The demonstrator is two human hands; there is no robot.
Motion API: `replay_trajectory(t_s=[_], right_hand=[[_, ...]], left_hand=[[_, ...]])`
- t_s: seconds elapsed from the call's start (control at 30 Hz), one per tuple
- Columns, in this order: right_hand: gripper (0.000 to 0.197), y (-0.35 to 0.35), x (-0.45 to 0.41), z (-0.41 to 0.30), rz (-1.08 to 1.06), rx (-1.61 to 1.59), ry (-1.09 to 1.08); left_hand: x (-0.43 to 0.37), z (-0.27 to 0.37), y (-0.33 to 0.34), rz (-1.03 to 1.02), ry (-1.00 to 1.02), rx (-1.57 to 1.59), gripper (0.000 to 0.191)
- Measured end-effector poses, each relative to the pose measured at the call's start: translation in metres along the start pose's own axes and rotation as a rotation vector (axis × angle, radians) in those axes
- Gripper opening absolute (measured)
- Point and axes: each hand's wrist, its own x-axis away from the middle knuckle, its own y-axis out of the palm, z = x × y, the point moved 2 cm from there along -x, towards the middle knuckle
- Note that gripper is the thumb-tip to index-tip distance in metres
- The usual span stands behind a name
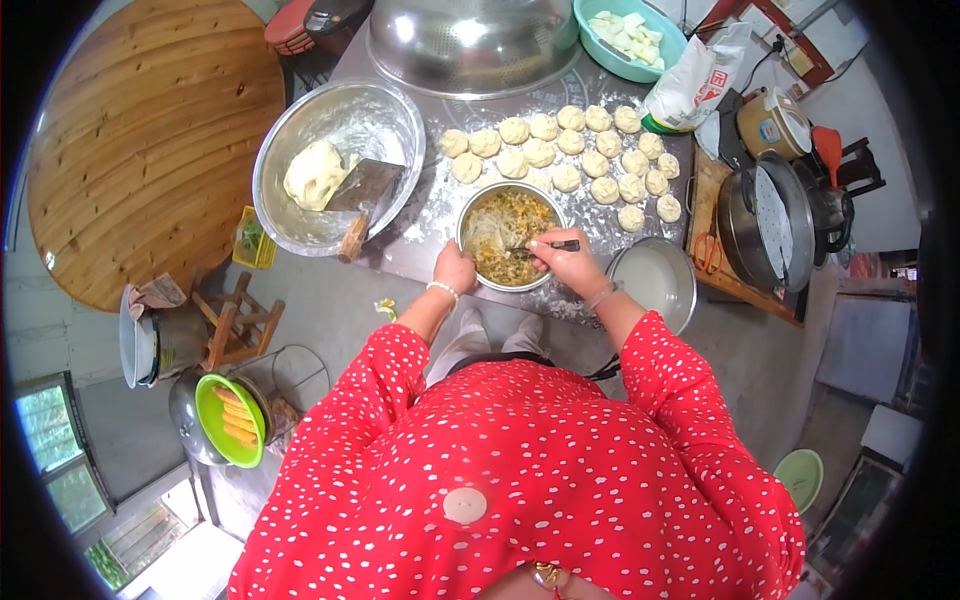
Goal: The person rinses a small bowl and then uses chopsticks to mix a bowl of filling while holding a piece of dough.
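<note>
A round metal bowl [463,214] of chopped filling with noodle-like strands [506,236] stands at the table's near edge. My left hand [454,268] grips its left rim. In my right hand [568,264] is a dark-handled utensil [564,245], its head down in the filling. Behind the bowl, several pale dough pieces [538,152] lie in rows on the floured table [427,251]. To the left, a large metal basin [266,161] holds a lump of dough [315,176] and a cleaver [367,187] with a wooden handle.
A metal pot [690,300] of cloudy liquid stands right of my right hand. Beyond the dough are an upturned perforated metal colander [472,45], a teal basin [589,45] of pale cut pieces and a flour bag [694,86]. At right, scissors [707,251] lie beside a steamer pot [802,225].
</note>
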Motion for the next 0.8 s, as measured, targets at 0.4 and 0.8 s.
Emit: replay_trajectory(t_s=[0.4,0.8], right_hand=[[0.012,-0.01,0.011,-0.076,-0.358,0.318,-0.263],[0.011,-0.005,0.009,-0.055,-0.327,0.377,-0.571]], left_hand=[[0.014,0.017,-0.008,-0.031,-0.025,-0.014,0.023],[0.016,0.021,-0.008,-0.041,-0.024,-0.045,0.023]])
